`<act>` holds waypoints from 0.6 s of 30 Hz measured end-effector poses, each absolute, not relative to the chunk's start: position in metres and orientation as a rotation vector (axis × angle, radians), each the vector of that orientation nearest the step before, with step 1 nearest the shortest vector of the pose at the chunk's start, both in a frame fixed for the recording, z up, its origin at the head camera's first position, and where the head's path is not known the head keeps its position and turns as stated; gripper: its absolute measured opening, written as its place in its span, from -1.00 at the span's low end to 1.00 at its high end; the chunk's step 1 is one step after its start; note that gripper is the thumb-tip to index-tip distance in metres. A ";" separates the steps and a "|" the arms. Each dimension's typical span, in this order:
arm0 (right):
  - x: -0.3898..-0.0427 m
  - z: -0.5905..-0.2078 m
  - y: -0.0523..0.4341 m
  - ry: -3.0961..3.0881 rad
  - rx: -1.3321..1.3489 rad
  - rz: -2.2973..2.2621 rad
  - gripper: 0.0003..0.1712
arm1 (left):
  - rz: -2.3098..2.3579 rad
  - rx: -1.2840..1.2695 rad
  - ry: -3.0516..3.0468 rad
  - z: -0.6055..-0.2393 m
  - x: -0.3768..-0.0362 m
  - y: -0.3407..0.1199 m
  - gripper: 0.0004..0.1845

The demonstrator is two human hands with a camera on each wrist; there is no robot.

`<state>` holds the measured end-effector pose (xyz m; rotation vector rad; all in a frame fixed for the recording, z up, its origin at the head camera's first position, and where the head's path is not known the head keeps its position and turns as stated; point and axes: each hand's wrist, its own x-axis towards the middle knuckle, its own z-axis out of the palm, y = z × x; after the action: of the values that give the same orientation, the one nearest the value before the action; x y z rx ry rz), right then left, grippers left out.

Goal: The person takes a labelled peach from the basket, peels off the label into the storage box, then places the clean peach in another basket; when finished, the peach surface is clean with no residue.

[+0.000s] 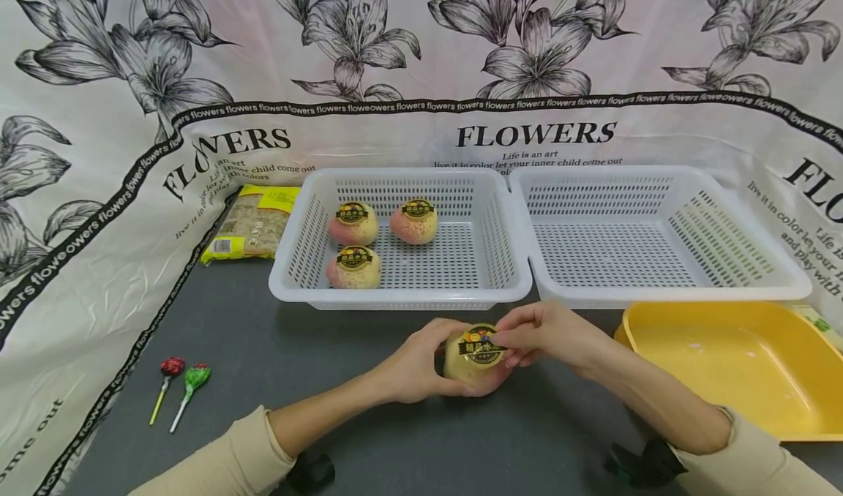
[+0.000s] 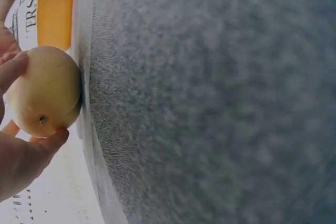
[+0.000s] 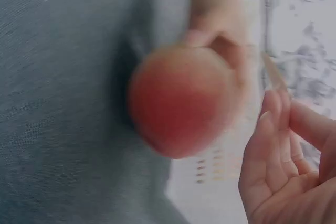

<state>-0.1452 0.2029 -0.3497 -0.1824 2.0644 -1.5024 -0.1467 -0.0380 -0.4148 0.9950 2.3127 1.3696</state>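
Item one: peach (image 1: pixel 473 361), round, pale yellow with a red blush, resting on the grey matte table (image 1: pixel 316 357) at 6 o'clock from the left basket (image 1: pixel 296 247). I see a dark round sticker (image 1: pixel 481 344) with gold print on top of it.

Left hand (image 1: pixel 411 368): fingers curled round the peach's side, gripping it. Right hand (image 1: pixel 546 335): fingertips pinching at the sticker's edge from 3 o'clock.

Left basket: white slotted plastic, rectangular, holding three stickered peaches (image 1: pixel 353 223). Right basket (image 1: pixel 724 262), same make, sits touching it at 3 o'clock.

Yellow smooth plastic tub (image 1: pixel 724 364) at 3 o'clock of the hands. Two wrapped lollipops (image 1: pixel 181 379), red and green, at 9 o'clock. Yellow snack packet (image 1: pixel 253 222) at 10 o'clock.

The left wrist view shows the peach's plain yellow underside (image 2: pixel 47 90) with its stem pit against the table; the right wrist view, blurred, shows its red cheek (image 3: pixel 178 100).
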 end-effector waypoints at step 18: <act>-0.144 -0.347 0.366 1.934 -0.208 -1.588 -0.71 | 1.403 0.954 2.277 -0.416 -0.147 -0.039 -0.25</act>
<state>-0.1439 0.3659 -0.3474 -0.2077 1.9342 -1.5884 -0.1471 -0.0392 -0.4161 0.9541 2.2767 1.4029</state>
